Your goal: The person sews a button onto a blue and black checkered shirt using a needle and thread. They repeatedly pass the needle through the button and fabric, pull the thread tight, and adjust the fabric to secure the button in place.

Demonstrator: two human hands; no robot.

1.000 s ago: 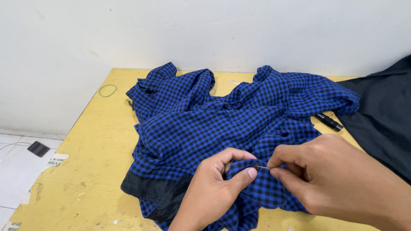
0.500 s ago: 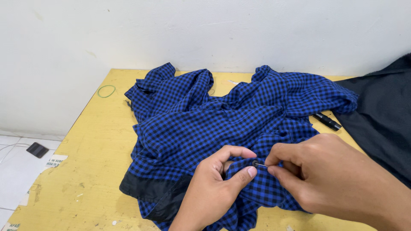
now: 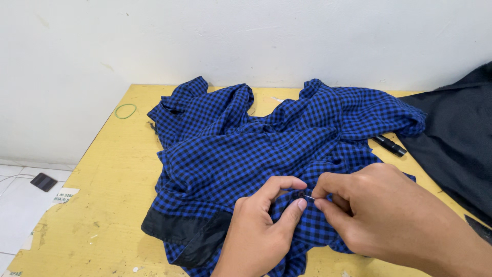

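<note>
Pinching blue-black checked shirt point(image 3: 266, 149) fabric between thumb and forefinger, left hand point(image 3: 259, 231) at 6 o'clock of table point(image 3: 113, 174). Right hand point(image 3: 389, 215) at 4 o'clock, fingertips closed on small needle-like thing point(image 3: 309, 197). Shirt crumpled mid-table, spread toward 12 from both hands, touching them.

white paper label point(image 3: 60, 195) on the table's left edge

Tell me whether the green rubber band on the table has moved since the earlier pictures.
No. The green rubber band lies at the same spot near the yellow table's far left corner, left of the blue checked shirt, as before.
</note>
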